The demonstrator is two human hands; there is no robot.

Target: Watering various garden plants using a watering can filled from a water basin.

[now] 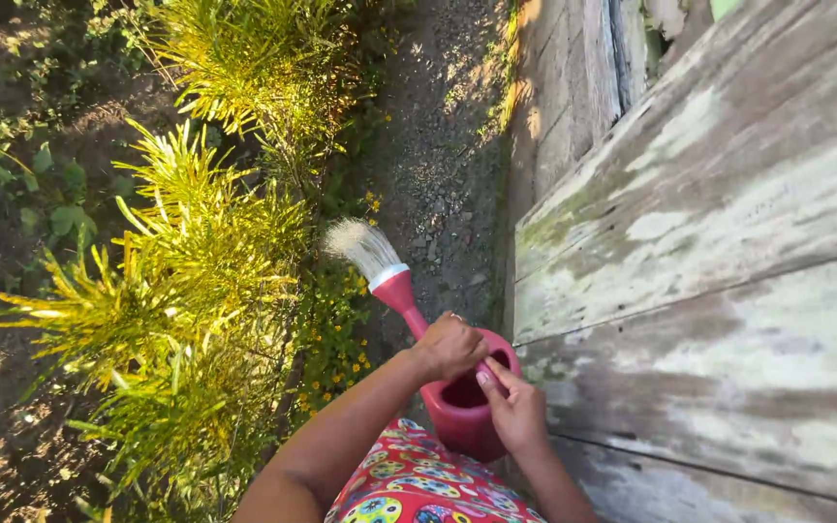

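Hands first: we are gripping a red watering can [462,402], our right hand [515,412] closed on its rim and our left hand [449,346] curled over the top, probably around the handle. Water [360,247] is spraying from its spout [397,291] toward yellow-green shrubs [196,271], beside a weathered plank wall [728,252].
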